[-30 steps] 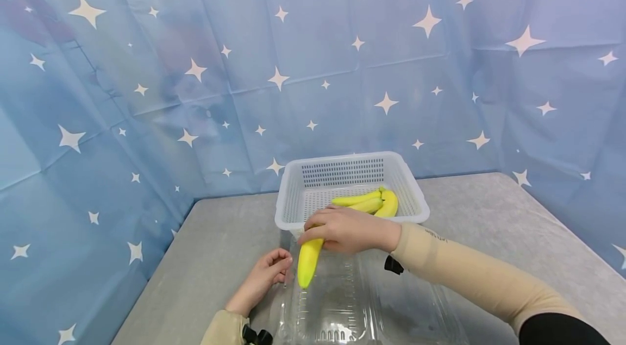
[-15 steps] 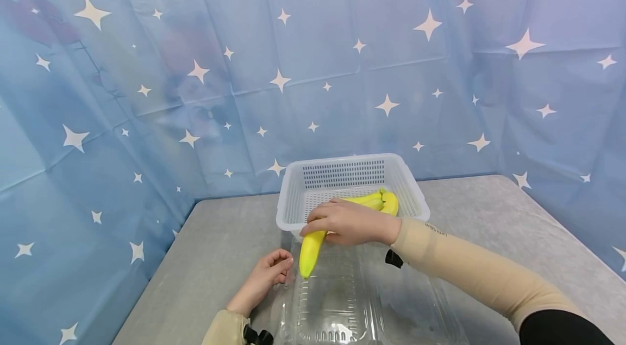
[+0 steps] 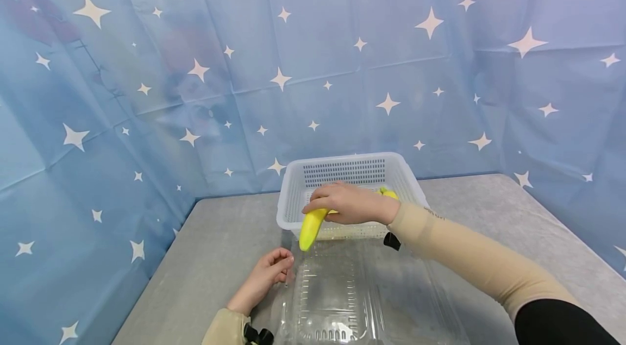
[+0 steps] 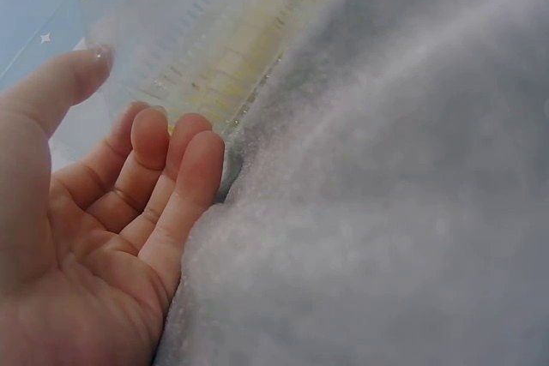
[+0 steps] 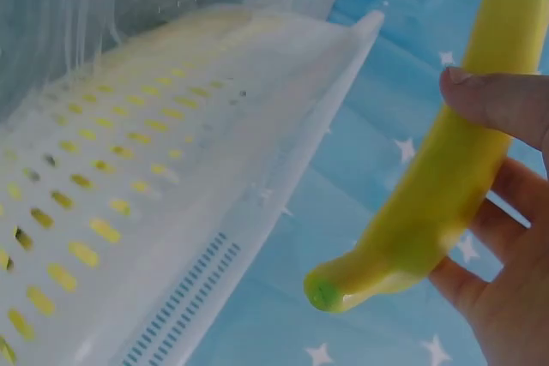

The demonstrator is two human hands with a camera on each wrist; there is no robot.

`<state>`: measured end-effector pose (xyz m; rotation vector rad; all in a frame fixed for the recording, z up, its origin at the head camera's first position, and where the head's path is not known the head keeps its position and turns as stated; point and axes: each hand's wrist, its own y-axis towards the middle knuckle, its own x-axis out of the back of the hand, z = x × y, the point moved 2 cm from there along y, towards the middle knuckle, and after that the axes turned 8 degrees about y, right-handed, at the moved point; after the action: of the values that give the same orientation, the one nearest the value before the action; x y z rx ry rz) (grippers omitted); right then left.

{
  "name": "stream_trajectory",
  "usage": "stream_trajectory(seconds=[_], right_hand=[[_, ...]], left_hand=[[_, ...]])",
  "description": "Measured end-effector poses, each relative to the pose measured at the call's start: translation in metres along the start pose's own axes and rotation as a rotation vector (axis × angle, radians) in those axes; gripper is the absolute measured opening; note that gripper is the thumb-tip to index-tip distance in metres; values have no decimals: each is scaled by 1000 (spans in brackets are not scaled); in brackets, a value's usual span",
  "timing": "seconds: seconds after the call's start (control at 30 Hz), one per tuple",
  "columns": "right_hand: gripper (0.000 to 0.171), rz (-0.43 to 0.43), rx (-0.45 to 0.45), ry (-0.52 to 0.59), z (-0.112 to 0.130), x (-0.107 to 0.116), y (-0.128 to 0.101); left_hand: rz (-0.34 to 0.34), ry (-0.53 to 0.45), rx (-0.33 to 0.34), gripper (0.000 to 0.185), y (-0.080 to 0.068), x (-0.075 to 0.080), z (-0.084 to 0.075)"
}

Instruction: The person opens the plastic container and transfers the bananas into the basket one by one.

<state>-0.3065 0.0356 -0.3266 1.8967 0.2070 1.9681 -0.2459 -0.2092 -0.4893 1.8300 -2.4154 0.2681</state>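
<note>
In the head view my right hand (image 3: 347,202) grips a yellow banana (image 3: 312,230) over the front rim of the white basket (image 3: 289,187). The right wrist view shows the banana (image 5: 437,195) between thumb and fingers, its green-tipped end sticking out. My left hand (image 3: 266,274) is beside the left edge of a clear plastic clamshell container (image 3: 332,290). Its fingers are loosely bent in the left wrist view, with the thumb apart from them; whether they touch the plastic I cannot tell. More yellow bananas (image 3: 389,193) lie in the basket, mostly hidden by my right hand.
A grey cloth-covered table (image 3: 220,231) bears everything. Behind it hangs a blue curtain (image 3: 313,62) with white stars. The basket stands directly behind the container, near the table's back edge.
My right hand has lifted slightly and moved away from me with the banana, from over the clear container to over the basket's front rim. The left hand has stayed still.
</note>
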Motion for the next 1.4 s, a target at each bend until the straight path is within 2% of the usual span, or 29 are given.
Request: stream_trajectory(seconds=[0.2, 0.4, 0.67, 0.9, 1.07, 1.4], right_hand=[[44, 36, -64, -1, -7, 8, 3], [45, 67, -91, -17, -19, 8, 8], [45, 70, -141, -7, -32, 4, 8], [47, 70, -179, -5, -47, -1, 7], [49, 81, -223, 24, -54, -2, 7], [48, 72, -275, 57, -69, 4, 10]], left_hand=[[9, -3, -8, 27, 1, 0, 0], [2, -5, -9, 24, 0, 1, -1], [13, 1, -5, 31, -1, -1, 0], [6, -5, 9, 26, -1, -2, -1], [6, 0, 23, 29, -2, -1, -1], [9, 11, 17, 22, -1, 1, -2]])
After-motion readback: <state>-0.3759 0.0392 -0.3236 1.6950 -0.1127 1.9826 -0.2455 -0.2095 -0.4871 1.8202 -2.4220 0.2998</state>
